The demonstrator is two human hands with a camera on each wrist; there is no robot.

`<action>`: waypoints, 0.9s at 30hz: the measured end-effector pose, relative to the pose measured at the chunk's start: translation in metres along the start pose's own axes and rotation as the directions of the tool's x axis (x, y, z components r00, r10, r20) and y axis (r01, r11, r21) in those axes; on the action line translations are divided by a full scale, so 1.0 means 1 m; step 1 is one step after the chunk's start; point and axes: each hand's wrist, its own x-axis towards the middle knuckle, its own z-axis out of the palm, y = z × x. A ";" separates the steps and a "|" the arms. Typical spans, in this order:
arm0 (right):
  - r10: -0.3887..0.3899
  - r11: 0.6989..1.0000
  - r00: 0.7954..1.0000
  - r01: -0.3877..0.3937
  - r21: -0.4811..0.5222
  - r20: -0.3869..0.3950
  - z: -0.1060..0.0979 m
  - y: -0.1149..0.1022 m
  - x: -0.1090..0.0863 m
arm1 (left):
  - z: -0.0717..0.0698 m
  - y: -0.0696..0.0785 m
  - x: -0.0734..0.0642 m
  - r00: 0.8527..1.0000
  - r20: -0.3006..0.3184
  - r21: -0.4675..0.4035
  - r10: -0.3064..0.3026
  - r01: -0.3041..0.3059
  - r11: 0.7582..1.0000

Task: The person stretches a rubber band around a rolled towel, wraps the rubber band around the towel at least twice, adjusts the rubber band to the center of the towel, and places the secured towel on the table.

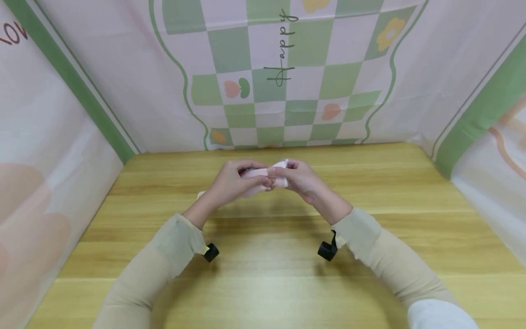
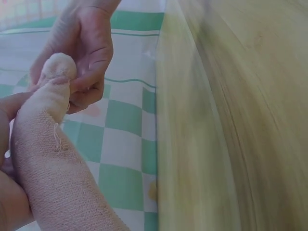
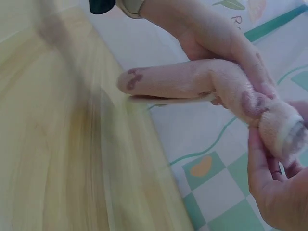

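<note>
A pale pink terry towel [image 1: 255, 172], rolled into a long bent shape, is held above the table between both hands. My left hand [image 1: 232, 180] grips the middle of the roll, fingers over the far side and thumb on the near side. With fingers and thumb, my right hand [image 1: 303, 179] pinches the roll near its right end. In the right wrist view the towel [image 3: 178, 79] bears darker pink marks, and a narrow neck shows before its bunched end. Loose threads hang from the towel [image 2: 62, 163] in the left wrist view.
Below the hands lies a wood-grain table [image 1: 263, 274]. A fabric backdrop [image 1: 271, 50] with green checks rises behind it, and printed cloth hangs at both sides. Black wrist cameras [image 1: 327, 251] hang under both sleeves.
</note>
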 end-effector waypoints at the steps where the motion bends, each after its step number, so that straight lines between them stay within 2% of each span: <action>1: -0.007 1.000 1.000 0.007 0.009 0.005 0.000 0.000 0.000 | 0.000 -0.001 0.000 1.000 0.004 0.000 0.001 -0.001 1.000; 8: -0.043 0.992 0.998 0.046 -0.115 0.036 -0.002 -0.001 -0.005 | 0.001 -0.003 -0.003 1.000 0.028 0.018 -0.012 0.012 1.000; 21: -0.072 0.972 0.983 0.107 -0.211 0.168 -0.014 -0.003 -0.008 | 0.000 -0.004 -0.001 0.999 0.033 0.007 -0.027 0.027 1.000; 27: -0.103 0.965 0.980 0.139 -0.222 0.169 -0.017 -0.003 -0.012 | -0.003 -0.006 -0.003 0.994 0.090 -0.013 -0.060 0.062 0.998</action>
